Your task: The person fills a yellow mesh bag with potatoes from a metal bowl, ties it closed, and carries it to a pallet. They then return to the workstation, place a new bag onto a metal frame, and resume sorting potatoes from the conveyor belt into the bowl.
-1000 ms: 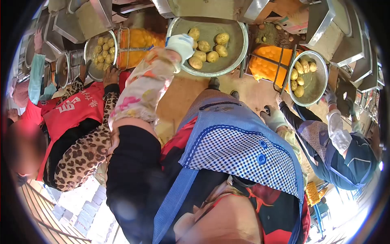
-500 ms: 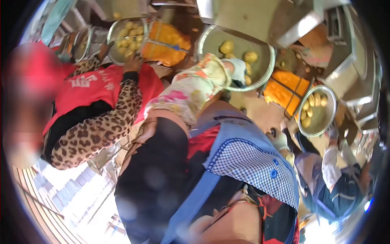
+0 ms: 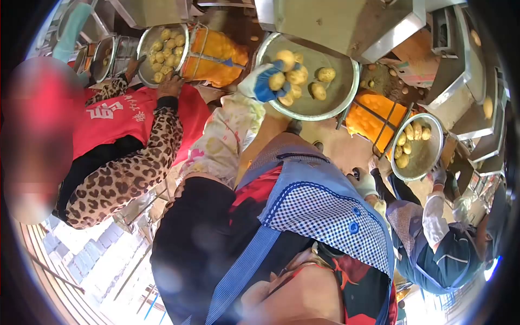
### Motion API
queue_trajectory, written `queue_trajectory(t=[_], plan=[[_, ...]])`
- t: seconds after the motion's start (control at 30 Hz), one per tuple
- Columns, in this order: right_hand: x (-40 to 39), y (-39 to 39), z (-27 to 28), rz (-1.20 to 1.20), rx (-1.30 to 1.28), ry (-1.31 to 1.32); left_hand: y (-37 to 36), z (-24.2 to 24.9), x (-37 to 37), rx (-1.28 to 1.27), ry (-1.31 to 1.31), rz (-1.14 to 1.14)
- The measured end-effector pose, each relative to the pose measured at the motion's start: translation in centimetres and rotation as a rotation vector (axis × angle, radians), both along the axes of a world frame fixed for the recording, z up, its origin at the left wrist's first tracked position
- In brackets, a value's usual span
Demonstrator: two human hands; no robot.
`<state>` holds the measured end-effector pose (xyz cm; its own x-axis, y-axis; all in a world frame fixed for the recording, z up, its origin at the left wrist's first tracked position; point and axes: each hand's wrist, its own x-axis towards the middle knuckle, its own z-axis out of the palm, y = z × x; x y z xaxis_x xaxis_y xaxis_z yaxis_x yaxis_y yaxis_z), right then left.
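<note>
A metal tray (image 3: 319,24) hides the far edge of my basin (image 3: 342,92), with an orange sack (image 3: 376,119) at either side. My right hand (image 3: 365,183) hangs well apart, its grip I can't tell; my left hand (image 3: 262,84), over the basin, curls around potatoes (image 3: 277,82).

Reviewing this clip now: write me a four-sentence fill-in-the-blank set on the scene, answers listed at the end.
1. The left hand wears a glove that is white and ____.
2. The middle basin contains several ____.
3. On the red-clad co-worker, the sleeves show a ____ print.
4. The bundle between the middle basin and the smaller basin to its right is coloured ____.

Missing words: blue; potatoes; leopard; orange.
</note>
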<state>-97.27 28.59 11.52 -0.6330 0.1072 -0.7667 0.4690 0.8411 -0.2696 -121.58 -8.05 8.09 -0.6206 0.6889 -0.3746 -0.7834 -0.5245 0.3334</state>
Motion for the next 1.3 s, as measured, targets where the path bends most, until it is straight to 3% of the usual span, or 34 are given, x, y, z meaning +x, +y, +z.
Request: queue_trajectory(t=[0.03,0.13,0.17,0.23,0.3,0.37,0.47,0.53,0.63,0.67,0.77,0.9,1.0,1.13,1.23,1.3], plan=[[-0.4,-0.3,0.3,-0.022,-0.006,-0.016,-1.1,-0.5,0.5,0.041,-0.091,0.152],[-0.6,-0.3,0.2,-0.064,-0.038,-0.02,-4.6,0.2,0.1,0.054,0.039,0.362],[-0.6,-0.2,0.0,-0.047,-0.035,-0.026,-5.1,0.7,0.2,-0.12,0.006,0.591],[-0.7,-0.1,-0.2,-0.011,-0.024,-0.04,-10.4,-1.2,-1.5,0.287,0.005,0.5],[-0.6,0.2,-0.6,0.007,-0.015,-0.057,-12.2,2.1,-2.5,-0.234,0.129,0.885],[-0.6,0.4,-0.9,0.02,-0.016,-0.075,-16.2,0.9,-4.7,-0.335,0.234,1.115],[-0.5,0.3,-1.0,0.016,-0.018,-0.07,-23.3,-3.9,-6.2,-0.631,0.162,1.141],[-0.5,0.3,-1.1,0.014,-0.013,-0.091,-23.0,-2.0,-6.0,-0.537,0.04,1.244],[0.2,0.8,-2.0,0.04,-0.031,-0.081,-20.0,2.5,-4.1,-0.074,-0.044,1.143],[0.3,0.9,-2.1,0.036,-0.029,-0.089,-20.0,1.7,-3.9,-0.042,-0.013,1.102],[0.1,0.5,-1.3,0.045,-0.01,-0.101,-16.8,3.4,-3.2,-0.08,0.001,1.127],[0.3,0.6,-1.5,0.048,-0.004,-0.076,-16.1,2.1,-3.1,0.035,0.1,0.973],[0.4,-0.1,-1.4,0.055,-0.036,-0.041,-15.1,2.5,-2.7,-0.062,0.098,0.945],[1.4,-0.2,-2.1,0.009,-0.073,0.037,-11.3,2.6,-1.8,-0.198,0.083,0.676],[0.1,-1.6,0.5,0.017,-0.008,-0.027,-8.8,1.9,-0.8,0.107,0.046,0.509],[0.3,-1.7,0.4,-0.022,-0.032,-0.029,-7.3,0.9,0.3,0.033,0.078,0.514]])
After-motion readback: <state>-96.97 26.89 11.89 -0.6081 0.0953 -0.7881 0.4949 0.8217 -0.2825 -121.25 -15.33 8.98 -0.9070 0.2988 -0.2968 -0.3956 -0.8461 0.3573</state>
